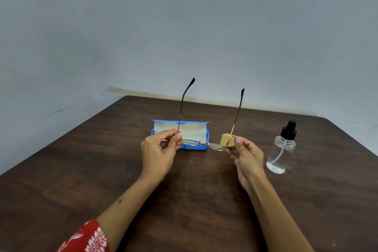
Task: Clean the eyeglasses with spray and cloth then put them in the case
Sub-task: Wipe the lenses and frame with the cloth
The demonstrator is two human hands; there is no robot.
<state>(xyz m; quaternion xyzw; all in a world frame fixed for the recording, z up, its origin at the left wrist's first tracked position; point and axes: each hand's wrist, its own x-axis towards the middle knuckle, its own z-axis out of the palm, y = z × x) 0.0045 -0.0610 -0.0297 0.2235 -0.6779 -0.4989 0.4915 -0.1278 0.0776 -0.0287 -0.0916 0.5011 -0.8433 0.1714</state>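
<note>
The eyeglasses (201, 143) are held above the dark wooden tabletop (184, 200), lenses down and both temple arms standing upright. The left hand (158, 150) has its grip pinched on the frame's left end, thumb and fingertips closed around the hinge corner. The right hand (246, 155) pinches a folded tan cloth (227, 140) over the right lens edge by the other hinge, so its grip grasps cloth and frame together. Behind the glasses the blue case (202, 127) lies open on the tabletop, its pale lining facing the person. The clear spray bottle (281, 152) with a black pump top stands upright to the right, apart from the right hand. A red patterned sleeve (88, 238) covers the left arm near the bottom edge
</note>
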